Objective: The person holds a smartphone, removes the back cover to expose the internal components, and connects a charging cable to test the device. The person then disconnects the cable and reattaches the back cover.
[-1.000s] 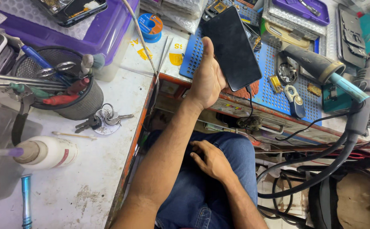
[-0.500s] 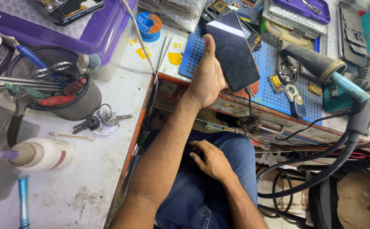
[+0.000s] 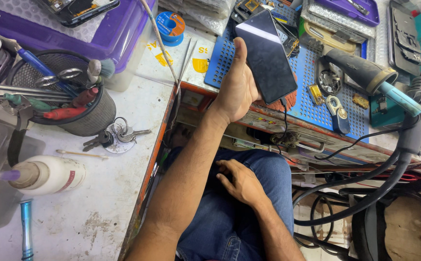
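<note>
A person's left hand (image 3: 237,92) holds a dark smartphone (image 3: 266,55) upright over the far side of the bench (image 3: 89,212), fingers closed around its edge, a black cable (image 3: 285,121) hanging from its lower end. The right hand (image 3: 242,181) rests open and empty on a denim-clad thigh (image 3: 229,227) nearer the camera. Behind the phone lies a blue perforated mat (image 3: 307,104); to the right, a hot-air tool (image 3: 365,75). At left stand a mesh tool cup (image 3: 82,118), keys (image 3: 114,135) and a white bottle (image 3: 46,175).
</note>
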